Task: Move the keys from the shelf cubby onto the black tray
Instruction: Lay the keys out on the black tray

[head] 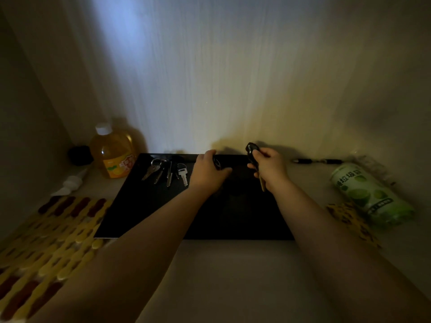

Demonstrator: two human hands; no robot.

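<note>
Key fob (251, 151) pinched in right hand (268, 167) fingers above black tray (144, 206)

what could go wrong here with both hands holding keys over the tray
The right hand pinches a black key fob with a key dangling below; a loose pinch could drop it. The left hand lowers a dark key close to the keys already on the black tray and may knock them. Dim light hides dark items.
</note>
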